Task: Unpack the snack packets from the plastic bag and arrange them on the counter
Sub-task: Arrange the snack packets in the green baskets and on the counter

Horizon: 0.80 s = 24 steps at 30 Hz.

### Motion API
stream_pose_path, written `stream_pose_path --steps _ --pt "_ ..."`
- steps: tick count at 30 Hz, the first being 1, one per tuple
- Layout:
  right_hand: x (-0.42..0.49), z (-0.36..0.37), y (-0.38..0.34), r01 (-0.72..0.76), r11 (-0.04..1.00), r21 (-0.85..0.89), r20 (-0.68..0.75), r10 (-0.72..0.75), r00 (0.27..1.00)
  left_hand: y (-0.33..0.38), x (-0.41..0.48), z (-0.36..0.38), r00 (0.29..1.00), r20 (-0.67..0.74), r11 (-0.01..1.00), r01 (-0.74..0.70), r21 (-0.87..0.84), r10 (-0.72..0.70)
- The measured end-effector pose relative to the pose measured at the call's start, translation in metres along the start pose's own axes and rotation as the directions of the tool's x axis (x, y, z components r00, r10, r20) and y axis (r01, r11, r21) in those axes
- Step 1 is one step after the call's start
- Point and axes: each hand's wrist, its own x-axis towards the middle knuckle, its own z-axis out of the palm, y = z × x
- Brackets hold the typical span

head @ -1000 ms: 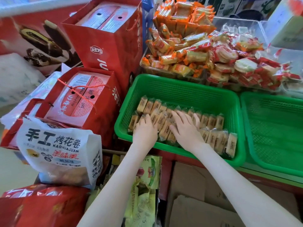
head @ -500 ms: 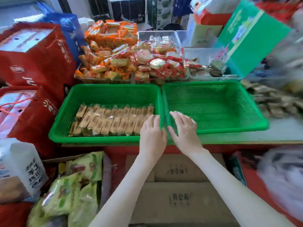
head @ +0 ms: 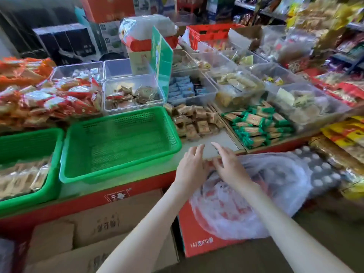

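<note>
Your left hand [head: 192,168] and your right hand [head: 230,166] lie side by side, nearly touching, at the front edge of the counter [head: 222,142]. Both have fingers stretched out and loosely spread, and neither holds anything. The fingertips reach over a bare pale patch of counter. Whether the right palm rests on the plastic bag [head: 271,186] or hovers above it cannot be told; motion blur softens that edge.

The plastic bag sits just beside and beneath your right hand, slumped on a red carton [head: 197,245] below counter level. It is cloudy white; red and white shapes show through, but individual snack packets inside cannot be made out. Its mouth cannot be located.

Left of your hands stands a green basket [head: 118,142], its mesh floor in plain view. A second green basket [head: 29,146], cut off by the left frame edge, holds pale packets [head: 23,174], blurred. Behind the bare patch lie brown packets [head: 195,121] and, to their right, green packets [head: 256,127]. Farther back, clear tubs [head: 134,91] hold mixed goods too blurred to identify. Below the counter stand brown cardboard boxes [head: 110,219], their print unreadable
</note>
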Motion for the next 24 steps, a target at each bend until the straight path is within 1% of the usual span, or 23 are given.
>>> stream_pose_path --steps 3,7,8,11,12,14,15,16,17,18,19,20,22,24 --pt "0.023 -0.009 0.049 -0.081 0.997 0.001 0.009 0.081 0.997 0.004 0.040 0.029 0.995 -0.006 0.993 0.096 0.074 -0.096" --pt "0.070 0.003 0.107 -0.158 0.987 -0.003 0.056 0.158 0.986 -0.011 0.105 0.069 0.973 -0.035 0.954 0.230 0.194 -0.228" --pt "0.086 0.008 0.120 -0.159 0.987 -0.014 0.058 0.160 0.985 -0.020 0.123 0.081 0.965 -0.044 0.939 0.261 0.223 -0.258" --pt "0.143 0.033 0.160 -0.138 0.988 -0.068 0.083 0.144 0.986 -0.053 0.186 0.120 0.933 -0.136 0.897 0.359 0.257 -0.334" --pt "0.163 0.044 0.172 -0.136 0.987 -0.088 0.107 0.145 0.984 -0.063 0.203 0.132 0.928 -0.115 0.878 0.372 0.301 -0.353" --pt "0.202 0.068 0.189 -0.141 0.985 -0.100 0.155 0.156 0.976 -0.078 0.230 0.157 0.907 -0.017 0.832 0.393 0.393 -0.420" --pt "0.219 0.080 0.194 -0.136 0.987 -0.088 0.173 0.149 0.973 -0.085 0.240 0.167 0.895 -0.036 0.810 0.418 0.412 -0.444" --pt "0.234 0.091 0.198 -0.128 0.989 -0.074 0.188 0.140 0.972 -0.089 0.249 0.174 0.883 -0.089 0.796 0.456 0.399 -0.461" --pt "0.246 0.101 0.199 -0.126 0.990 -0.060 0.199 0.135 0.971 -0.092 0.253 0.180 0.878 -0.111 0.772 0.464 0.434 -0.466" --pt "0.256 0.108 0.200 -0.131 0.990 -0.044 0.202 0.137 0.970 -0.095 0.253 0.187 0.873 -0.100 0.750 0.464 0.472 -0.477" --pt "0.263 0.114 0.199 -0.145 0.989 -0.025 0.195 0.147 0.970 -0.100 0.253 0.195 0.872 -0.104 0.749 0.468 0.469 -0.479" --pt "0.268 0.118 0.197 -0.164 0.986 -0.010 0.179 0.163 0.970 -0.101 0.253 0.198 0.872 -0.146 0.751 0.479 0.453 -0.468" --pt "0.275 0.124 0.194 -0.197 0.980 -0.012 0.156 0.197 0.968 -0.102 0.248 0.205 0.870 -0.290 0.743 0.491 0.456 -0.398" --pt "0.280 0.128 0.188 -0.201 0.979 -0.024 0.153 0.202 0.967 -0.098 0.246 0.207 0.862 -0.331 0.753 0.500 0.429 -0.383"
